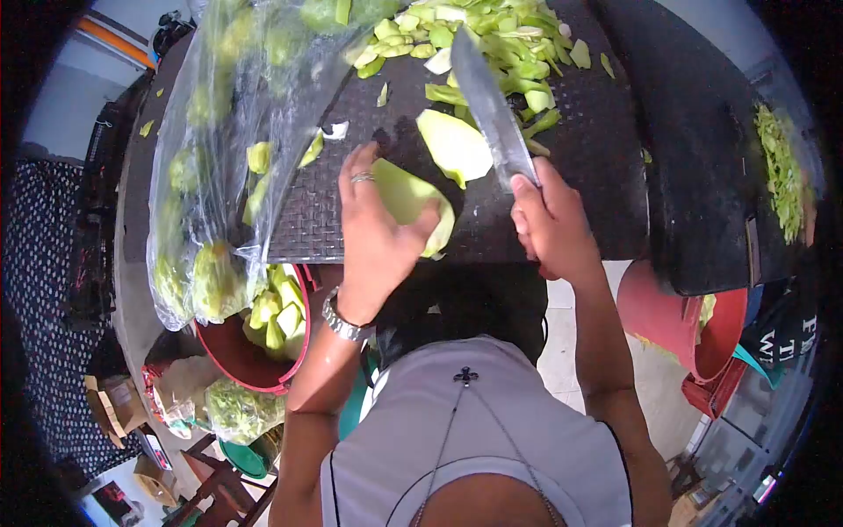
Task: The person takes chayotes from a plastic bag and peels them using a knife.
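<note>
My left hand [382, 230], with a ring and a metal watch, is closed around a pale green peeled piece of what looks like chayote [408, 195] near the table's front edge. In my right hand [553, 220] is a large knife [488, 110], gripped by its handle, with the blade pointing up and away. Between the two hands lies another cut piece [454, 147], its pale face up, close beside the blade. Beyond the knife spreads a heap of green peelings [518, 44].
A clear plastic bag [211, 167] of green chayotes covers the table's left side. Below it, a red bucket [256, 362] holds peeled pieces. To the right are a dark board [702, 158], shredded greens [780, 176] and a tilted red bucket [724, 329]. The dark woven tabletop [312, 220] ends near my waist.
</note>
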### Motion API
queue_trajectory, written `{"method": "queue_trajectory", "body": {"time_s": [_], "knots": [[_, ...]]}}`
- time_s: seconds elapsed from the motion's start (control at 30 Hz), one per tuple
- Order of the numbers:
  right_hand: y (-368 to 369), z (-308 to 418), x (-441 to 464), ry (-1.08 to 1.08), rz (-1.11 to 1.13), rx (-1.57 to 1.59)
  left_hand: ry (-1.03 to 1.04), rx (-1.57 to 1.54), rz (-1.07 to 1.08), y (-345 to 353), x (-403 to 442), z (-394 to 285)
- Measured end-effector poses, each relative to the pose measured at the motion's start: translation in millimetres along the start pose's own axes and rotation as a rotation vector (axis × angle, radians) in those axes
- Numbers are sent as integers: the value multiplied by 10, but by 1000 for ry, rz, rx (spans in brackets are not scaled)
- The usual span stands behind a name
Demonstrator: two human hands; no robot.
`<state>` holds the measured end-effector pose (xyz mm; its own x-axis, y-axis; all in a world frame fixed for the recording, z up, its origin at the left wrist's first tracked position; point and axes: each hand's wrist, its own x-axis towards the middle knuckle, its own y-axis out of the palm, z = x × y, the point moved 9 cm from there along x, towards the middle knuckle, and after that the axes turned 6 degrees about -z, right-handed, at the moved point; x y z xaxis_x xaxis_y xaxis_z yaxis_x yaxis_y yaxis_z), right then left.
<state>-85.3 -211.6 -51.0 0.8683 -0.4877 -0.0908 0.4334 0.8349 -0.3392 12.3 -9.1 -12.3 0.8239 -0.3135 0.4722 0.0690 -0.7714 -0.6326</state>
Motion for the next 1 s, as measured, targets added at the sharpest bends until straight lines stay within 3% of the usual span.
{"method": "queue_trajectory", "body": {"time_s": [0.07, 0.23, 0.33, 0.43, 0.57, 0.67, 0.8, 0.93, 1.0], "knots": [[-53, 34, -71, 118, 1, 99, -97, 13, 73, -9, -4, 139], [72, 8, -127, 61, 0, 272, -332, -94, 234, 41, 36, 149], [102, -43, -183, -10, -38, 243, -289, -200, 178, 96, 30, 209], [175, -135, -243, 63, 11, 282, -472, -388, 193, 165, -40, 323], [445, -197, -440, 182, 147, 373, -518, -573, 49, 226, -147, 511], [657, -164, -578, 157, 131, 355, -501, -618, -125, 219, -219, 549], [758, -18, -560, 83, 78, 481, -762, -1043, -298, 314, -373, 563], [560, 71, -354, 86, 35, 544, -926, -1420, -48, 460, -340, 438], [342, 151, -194, 130, 48, 507, -895, -1362, 174, 413, -334, 325]]}}
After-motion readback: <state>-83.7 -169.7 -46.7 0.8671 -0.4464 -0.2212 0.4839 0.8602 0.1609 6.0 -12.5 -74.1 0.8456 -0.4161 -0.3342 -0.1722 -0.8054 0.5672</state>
